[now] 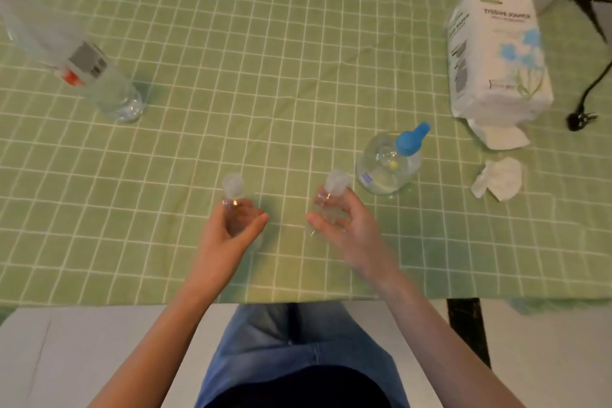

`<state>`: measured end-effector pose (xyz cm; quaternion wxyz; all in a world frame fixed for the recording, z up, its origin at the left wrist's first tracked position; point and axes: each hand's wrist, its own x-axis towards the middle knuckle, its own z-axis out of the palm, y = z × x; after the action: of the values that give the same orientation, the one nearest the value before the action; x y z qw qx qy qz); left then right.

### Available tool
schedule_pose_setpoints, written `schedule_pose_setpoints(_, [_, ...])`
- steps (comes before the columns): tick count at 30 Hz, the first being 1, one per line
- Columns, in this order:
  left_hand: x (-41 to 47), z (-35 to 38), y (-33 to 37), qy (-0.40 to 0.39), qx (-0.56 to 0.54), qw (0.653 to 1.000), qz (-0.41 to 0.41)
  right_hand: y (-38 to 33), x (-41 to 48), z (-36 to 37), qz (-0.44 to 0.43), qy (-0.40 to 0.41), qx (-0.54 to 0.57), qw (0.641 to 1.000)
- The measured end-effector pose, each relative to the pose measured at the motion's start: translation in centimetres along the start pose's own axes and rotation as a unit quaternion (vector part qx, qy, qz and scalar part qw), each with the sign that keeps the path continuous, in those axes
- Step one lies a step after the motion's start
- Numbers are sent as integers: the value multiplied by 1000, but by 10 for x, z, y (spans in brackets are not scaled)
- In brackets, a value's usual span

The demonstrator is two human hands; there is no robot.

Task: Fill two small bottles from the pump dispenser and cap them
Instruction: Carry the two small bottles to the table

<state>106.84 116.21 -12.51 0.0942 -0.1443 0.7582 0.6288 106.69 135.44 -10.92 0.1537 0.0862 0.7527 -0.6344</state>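
Note:
Two small clear bottles with translucent caps stand upright on the green checked tablecloth. My left hand wraps around the left small bottle, thumb and fingers on its body. My right hand grips the right small bottle the same way. The pump dispenser, a clear round bottle with a blue pump head, stands just right of the right bottle, apart from my hand.
A large clear water bottle with a red and white label stands at the far left. A white tissue pack sits at the far right, with a crumpled tissue in front. A black cable lies at the right edge.

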Motion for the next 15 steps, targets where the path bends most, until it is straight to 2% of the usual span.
schedule_pose_setpoints(9, [58, -5, -1, -5, -48, 990, 129, 14, 51, 7, -125, 23, -4, 992])
schedule_pose_setpoints(15, [85, -7, 9, -14, -53, 975, 217, 14, 64, 7, -229, 13, -60, 971])
